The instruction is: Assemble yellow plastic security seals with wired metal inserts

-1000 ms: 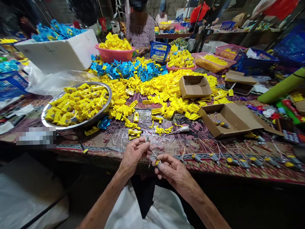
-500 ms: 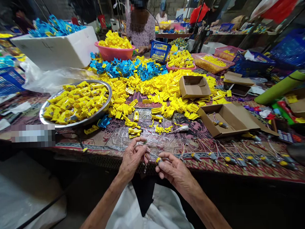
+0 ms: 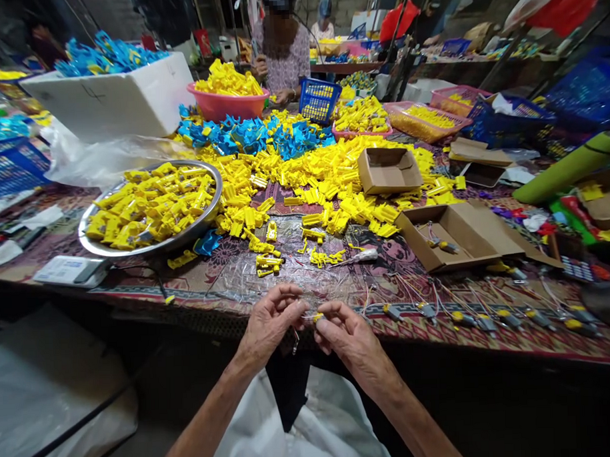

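Note:
My right hand [image 3: 349, 332] pinches a small motor between thumb and fingers. Its yellow end [image 3: 318, 317] pokes out toward the left, while the rest is mostly covered by my fingertips. Thin wires [image 3: 295, 338] run from it to my left hand [image 3: 270, 325], whose thumb and fingers are closed on them; a loose end dangles below. Both hands are close together over the table's front edge. Just beyond them lie small yellow plastic housings [image 3: 269, 264] and a thin tool with a whitish translucent handle [image 3: 364, 255].
Similar wired motors [image 3: 463, 319] line the front edge at right, beside an open cardboard box [image 3: 465, 239]. A metal tray [image 3: 218, 198] of yellow parts stands left. Yellow pieces [image 3: 328, 171] and blue pieces [image 3: 252, 134] are heaped behind. Across the table sits another person [image 3: 286, 52].
My left hand has shifted right, closer to my right hand, and less wire shows between them. Across the table, the other person has raised one hand.

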`<state>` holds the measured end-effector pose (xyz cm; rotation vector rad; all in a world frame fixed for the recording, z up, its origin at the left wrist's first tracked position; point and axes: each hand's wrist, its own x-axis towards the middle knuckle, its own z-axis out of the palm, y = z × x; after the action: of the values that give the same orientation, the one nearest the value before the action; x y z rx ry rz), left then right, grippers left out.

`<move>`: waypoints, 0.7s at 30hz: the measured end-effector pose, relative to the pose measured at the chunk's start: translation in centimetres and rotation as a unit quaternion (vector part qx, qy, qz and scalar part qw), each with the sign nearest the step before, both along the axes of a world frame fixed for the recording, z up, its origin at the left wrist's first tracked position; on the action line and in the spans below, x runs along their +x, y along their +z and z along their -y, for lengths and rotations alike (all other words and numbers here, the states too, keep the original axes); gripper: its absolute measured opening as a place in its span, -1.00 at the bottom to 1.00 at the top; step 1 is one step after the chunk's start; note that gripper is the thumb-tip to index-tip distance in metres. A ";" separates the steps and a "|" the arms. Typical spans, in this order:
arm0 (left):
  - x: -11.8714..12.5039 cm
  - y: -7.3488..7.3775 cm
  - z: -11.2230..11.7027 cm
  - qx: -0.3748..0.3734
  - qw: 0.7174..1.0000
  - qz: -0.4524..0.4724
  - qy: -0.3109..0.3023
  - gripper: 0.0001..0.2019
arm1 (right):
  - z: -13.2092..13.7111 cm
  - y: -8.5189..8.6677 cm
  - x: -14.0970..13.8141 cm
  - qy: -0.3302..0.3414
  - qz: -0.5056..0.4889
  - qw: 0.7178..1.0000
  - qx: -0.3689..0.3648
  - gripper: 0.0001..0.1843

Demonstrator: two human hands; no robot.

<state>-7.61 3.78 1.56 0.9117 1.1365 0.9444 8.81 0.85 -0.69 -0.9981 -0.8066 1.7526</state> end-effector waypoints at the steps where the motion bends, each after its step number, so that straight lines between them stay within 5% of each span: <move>1: 0.0 0.0 0.0 -0.006 1.000 0.010 0.003 -0.67 | 0.0 -0.1 0.0 0.002 0.002 1.000 0.003 -0.69; 10: -0.5 -0.1 -0.8 -0.001 0.996 0.091 0.010 -0.66 | 0.0 -0.4 0.1 -0.007 0.009 1.000 0.017 -0.72; 21: 0.0 0.9 -0.7 0.057 0.998 0.016 -0.009 -0.76 | -0.3 -0.7 0.1 -0.025 -0.014 0.999 0.018 -0.77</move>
<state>-7.66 4.50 2.42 0.9939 1.0545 1.0128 8.93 1.19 -1.39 -0.9609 -0.7860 1.6994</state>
